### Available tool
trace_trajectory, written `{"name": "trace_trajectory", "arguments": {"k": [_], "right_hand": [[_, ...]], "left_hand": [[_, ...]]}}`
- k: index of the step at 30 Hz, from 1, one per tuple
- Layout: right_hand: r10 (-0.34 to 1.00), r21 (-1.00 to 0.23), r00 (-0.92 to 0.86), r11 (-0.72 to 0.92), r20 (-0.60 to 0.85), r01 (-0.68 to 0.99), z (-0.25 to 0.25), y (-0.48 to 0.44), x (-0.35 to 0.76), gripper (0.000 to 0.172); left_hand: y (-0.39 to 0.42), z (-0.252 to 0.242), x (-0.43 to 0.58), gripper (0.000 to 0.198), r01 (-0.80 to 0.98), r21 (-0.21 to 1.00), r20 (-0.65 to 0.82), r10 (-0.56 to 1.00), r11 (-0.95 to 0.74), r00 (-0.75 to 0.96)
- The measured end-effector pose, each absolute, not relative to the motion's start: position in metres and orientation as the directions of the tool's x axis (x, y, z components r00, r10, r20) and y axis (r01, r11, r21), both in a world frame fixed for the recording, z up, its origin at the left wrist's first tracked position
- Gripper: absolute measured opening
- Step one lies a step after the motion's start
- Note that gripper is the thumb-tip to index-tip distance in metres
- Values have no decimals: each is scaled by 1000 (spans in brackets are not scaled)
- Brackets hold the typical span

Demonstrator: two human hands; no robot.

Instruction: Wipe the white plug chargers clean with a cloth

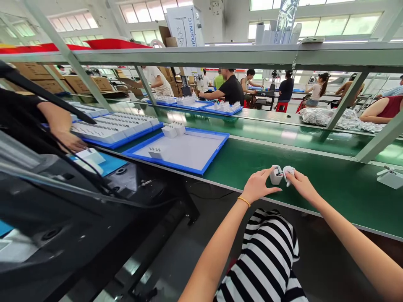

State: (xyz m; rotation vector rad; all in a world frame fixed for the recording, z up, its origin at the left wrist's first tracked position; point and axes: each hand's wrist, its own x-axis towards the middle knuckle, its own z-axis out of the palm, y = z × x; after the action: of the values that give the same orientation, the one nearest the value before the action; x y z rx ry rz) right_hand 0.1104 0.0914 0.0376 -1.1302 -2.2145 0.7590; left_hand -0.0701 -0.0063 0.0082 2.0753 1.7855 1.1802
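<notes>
My left hand [258, 184] is at a small white open-topped housing [276, 178] on the green belt, with the index finger along its upper edge and the thumb stretched out by its near side. Dark parts or wires show inside the housing. Close by on its right, my right hand [301, 185] pinches a small white piece [288, 173], perhaps a bundled cord; its exact kind is too small to tell. At the far right of the belt lies another white housing [390, 177] with a part on top.
A blue-rimmed tray [201, 167] holding a few white units [170, 131] stands left of my hands. Beyond it, a fuller tray [116, 128] sits near a co-worker's hand [71, 140]. A metal shelf frame [201, 56] spans above the belt; clear plastic bags [336, 118] lie behind. Black machinery [126, 180] fills the left.
</notes>
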Motion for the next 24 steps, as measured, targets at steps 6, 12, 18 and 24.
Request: {"name": "trace_trajectory", "arguments": {"k": [6,12,18,24], "right_hand": [[795,-487,-595,568,117,664,51,66,94,36],[616,-111,-769,788,174,606,73,69,93,29],[438,198,-887,866,145,460,92,65,77,26],[361,341,-926,861,109,376,89,61,68,20]], "left_hand": [[-4,10,-77,78,604,761,375,920,-236,-112],[-2,12,-82,82,510,825,333,939,-245,-88],[-4,12,-83,74,497,833,334,937,-243,-103],[-7,11,-82,60,482,854,289,948,-194,-132]]}}
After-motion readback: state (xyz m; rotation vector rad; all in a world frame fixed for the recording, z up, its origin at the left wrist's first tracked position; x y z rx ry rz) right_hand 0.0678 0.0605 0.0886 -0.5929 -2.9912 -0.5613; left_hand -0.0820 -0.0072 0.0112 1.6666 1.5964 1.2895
